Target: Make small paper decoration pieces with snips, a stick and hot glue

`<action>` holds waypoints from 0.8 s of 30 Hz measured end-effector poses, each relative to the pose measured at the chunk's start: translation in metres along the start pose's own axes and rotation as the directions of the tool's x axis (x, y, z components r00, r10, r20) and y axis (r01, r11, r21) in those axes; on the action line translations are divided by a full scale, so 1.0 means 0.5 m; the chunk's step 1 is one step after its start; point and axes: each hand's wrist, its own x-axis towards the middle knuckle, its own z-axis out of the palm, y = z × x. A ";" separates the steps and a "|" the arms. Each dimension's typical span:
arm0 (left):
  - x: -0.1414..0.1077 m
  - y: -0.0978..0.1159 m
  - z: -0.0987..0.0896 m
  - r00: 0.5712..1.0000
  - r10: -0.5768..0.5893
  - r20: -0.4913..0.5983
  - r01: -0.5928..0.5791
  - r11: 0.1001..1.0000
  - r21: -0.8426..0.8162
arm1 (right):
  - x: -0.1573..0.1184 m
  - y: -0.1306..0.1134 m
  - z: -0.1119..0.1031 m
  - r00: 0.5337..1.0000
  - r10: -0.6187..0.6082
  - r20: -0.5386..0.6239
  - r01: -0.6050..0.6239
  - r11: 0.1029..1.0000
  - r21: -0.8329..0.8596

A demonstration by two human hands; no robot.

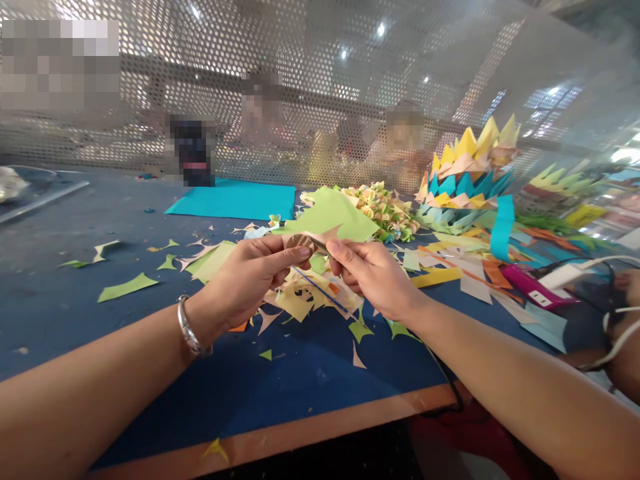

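Over the blue table, my left hand point(250, 277) and my right hand point(373, 273) nearly meet. A small brownish, rounded item point(301, 243) is pinched between my left thumb and fingers; it looks like part of a metal tool, but its full shape is unclear. My right thumb and fingers are closed on something at its other side, mostly covered. A pale pink paper piece point(325, 237) shows just behind the fingertips. Below them lies a pile of yellow paper scraps point(295, 303) with a thin blue stick point(325, 292) across it. Beyond is a light green sheet point(335, 213).
A turquoise sheet point(240, 200) lies at the back. Folded paper pieces point(385, 210) are heaped near stacked paper crowns point(465, 173). At right are paper strips, a magenta device point(537, 287) with cables, and another person's arm point(625, 353). A perforated screen stands behind.
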 end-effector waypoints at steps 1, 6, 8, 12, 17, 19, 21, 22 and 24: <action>0.000 0.000 0.000 1.000 0.003 0.004 -0.003 1.000 0.001 | 0.000 0.000 0.000 1.000 0.005 -0.002 -0.005 1.000 0.006; 0.003 -0.004 -0.004 1.000 0.022 0.006 -0.022 0.999 0.029 | 0.001 0.002 0.003 1.000 0.021 -0.017 -0.020 0.999 0.040; 0.004 -0.006 -0.006 1.000 0.026 0.013 -0.026 0.999 0.043 | 0.002 0.003 0.004 1.000 0.025 -0.017 -0.024 0.999 0.049; 0.005 -0.008 -0.008 0.999 0.042 0.032 -0.044 0.997 0.068 | 0.003 0.005 0.002 1.000 0.021 -0.017 -0.020 0.999 0.048; 0.004 -0.010 -0.005 0.998 0.031 0.055 -0.035 0.996 0.080 | 0.001 0.004 0.001 0.999 0.036 -0.018 -0.035 0.998 0.045; 0.003 -0.011 -0.005 0.998 0.018 0.066 -0.024 0.996 0.089 | 0.001 0.004 0.002 0.999 0.031 -0.018 -0.030 0.999 0.043; 0.003 -0.010 -0.006 0.997 0.010 0.081 -0.017 0.996 0.088 | 0.001 0.004 0.001 1.000 0.024 -0.020 -0.023 0.999 0.024; 0.003 -0.009 -0.006 0.996 0.010 0.089 -0.017 0.996 0.086 | 0.001 0.005 0.001 1.000 0.019 -0.021 -0.019 1.000 0.009; 0.002 -0.006 -0.007 0.994 0.016 0.108 -0.025 0.996 0.084 | 0.002 0.005 -0.001 1.000 0.002 -0.019 -0.002 1.000 -0.023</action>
